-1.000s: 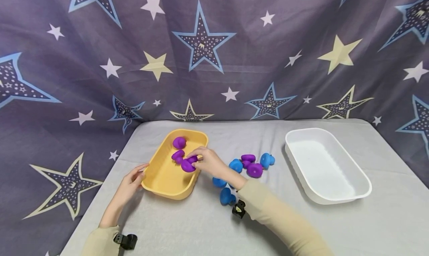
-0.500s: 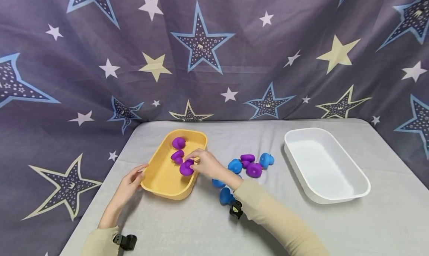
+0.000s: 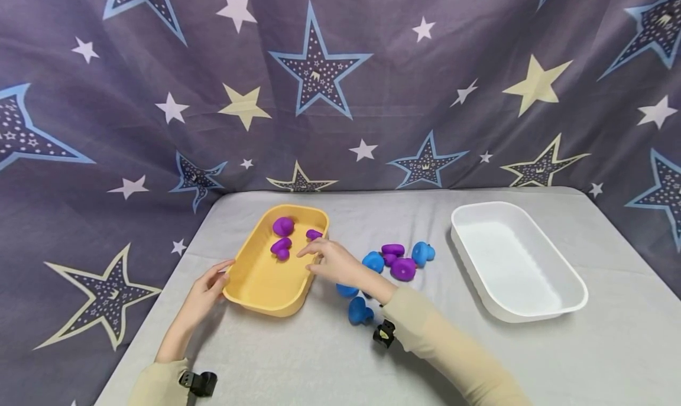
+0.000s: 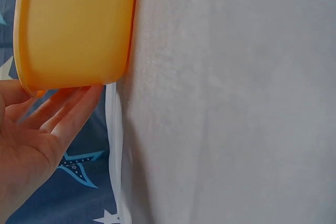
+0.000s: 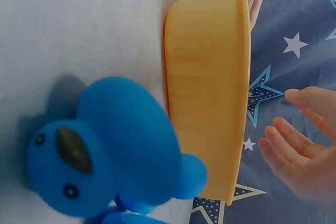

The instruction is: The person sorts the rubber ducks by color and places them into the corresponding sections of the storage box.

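Observation:
My left hand (image 3: pixel 206 288) grips the near left edge of a yellow tray (image 3: pixel 266 296), thumb at the rim and fingers (image 4: pixel 79 109) against the outer wall. Inside the tray lie three purple rubber ducks, one at the back (image 3: pixel 284 226), one in the middle (image 3: pixel 282 247) and one by the right wall (image 3: pixel 314 234), partly hidden. Over the tray's right rim hovers my right hand (image 3: pixel 335 264), thumb and fingers spread apart with nothing between them. A blue rubber duck (image 5: pixel 126 140) looms large in the right wrist view, below that hand's arm.
Several blue ducks (image 3: pixel 359 311) and two purple ducks (image 3: pixel 403 269) lie loose on the grey cloth between the trays. A white tray (image 3: pixel 524 264) with nothing in it stands at the right. A star-patterned curtain (image 3: pixel 362 128) hangs behind the table.
My right hand has let go of a purple duck, which now lies by the tray's right wall. That hand has opened and drawn slightly right. My left hand has stayed put.

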The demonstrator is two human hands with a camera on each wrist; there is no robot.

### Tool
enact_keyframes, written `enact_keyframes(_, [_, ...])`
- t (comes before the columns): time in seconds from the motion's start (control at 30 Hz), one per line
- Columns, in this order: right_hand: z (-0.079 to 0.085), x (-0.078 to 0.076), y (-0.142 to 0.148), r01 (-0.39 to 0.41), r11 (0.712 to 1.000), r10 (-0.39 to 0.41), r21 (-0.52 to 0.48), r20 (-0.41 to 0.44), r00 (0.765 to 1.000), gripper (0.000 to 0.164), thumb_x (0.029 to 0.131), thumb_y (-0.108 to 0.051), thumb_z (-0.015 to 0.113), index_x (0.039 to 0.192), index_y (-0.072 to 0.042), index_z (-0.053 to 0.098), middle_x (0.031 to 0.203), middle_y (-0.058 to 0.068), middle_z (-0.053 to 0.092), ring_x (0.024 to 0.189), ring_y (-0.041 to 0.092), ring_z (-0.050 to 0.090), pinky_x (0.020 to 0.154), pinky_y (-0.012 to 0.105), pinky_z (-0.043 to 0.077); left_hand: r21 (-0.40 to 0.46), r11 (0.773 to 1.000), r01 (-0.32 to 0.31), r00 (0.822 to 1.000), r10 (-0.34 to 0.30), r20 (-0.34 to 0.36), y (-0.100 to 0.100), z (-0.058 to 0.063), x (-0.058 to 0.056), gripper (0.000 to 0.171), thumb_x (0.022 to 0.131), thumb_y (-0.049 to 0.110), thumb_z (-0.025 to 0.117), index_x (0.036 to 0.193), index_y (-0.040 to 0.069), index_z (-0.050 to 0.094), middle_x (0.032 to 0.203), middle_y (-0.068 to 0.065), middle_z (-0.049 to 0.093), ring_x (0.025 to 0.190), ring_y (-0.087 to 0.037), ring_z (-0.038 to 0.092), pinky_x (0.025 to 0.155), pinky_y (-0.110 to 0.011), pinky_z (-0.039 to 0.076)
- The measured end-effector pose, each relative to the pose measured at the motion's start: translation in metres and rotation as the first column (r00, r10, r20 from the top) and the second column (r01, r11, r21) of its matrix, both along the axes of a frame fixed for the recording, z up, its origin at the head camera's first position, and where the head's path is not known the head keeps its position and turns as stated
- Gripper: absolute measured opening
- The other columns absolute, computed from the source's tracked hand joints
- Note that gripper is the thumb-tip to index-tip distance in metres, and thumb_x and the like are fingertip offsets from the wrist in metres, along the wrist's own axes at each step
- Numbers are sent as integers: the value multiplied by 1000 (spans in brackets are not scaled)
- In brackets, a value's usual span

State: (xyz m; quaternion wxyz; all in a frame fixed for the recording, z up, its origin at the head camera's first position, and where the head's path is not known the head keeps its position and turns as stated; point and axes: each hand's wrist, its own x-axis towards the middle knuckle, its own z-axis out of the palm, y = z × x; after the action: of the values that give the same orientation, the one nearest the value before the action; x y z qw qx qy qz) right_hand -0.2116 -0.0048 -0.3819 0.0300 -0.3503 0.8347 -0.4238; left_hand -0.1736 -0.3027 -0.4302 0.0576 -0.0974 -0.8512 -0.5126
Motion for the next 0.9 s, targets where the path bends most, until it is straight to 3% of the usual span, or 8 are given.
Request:
enact_keyframes(0.17, [3, 2, 9, -14, 1000, 14, 14, -19, 1000, 26, 81, -5, 61, 107, -4, 61, 108, 10, 58, 93, 26, 54, 78, 26, 44, 0, 1000, 9, 1000, -9, 2, 0, 0, -1, 34, 94, 5, 39, 123, -11, 40, 97, -30, 55, 73, -5, 56, 57, -23, 49])
enact_keyframes(0.43, [3, 2, 25, -12, 1000, 12, -11, -19, 1000, 26, 81, -4, 61, 107, -4, 62, 109, 8, 58, 102, 20, 51, 86, 38, 43, 9, 1000, 6, 1000, -6, 7, -1, -1, -1, 34, 94, 4, 39, 123, -11, 40, 97, -30, 55, 73, -5, 56, 57, -23, 49])
enact_keyframes(0.9, [4, 4, 54, 31, 999, -32, -17, -32, 999, 25, 84, -9, 59, 108, -4, 61, 109, 8, 57, 104, 20, 51, 87, 37, 43, 13, 1000, 12, 1000, -12, 9, -1, 0, -1, 34, 93, 4, 39, 124, -11, 41, 97, -31, 54, 72, -6, 56, 56, -23, 49])
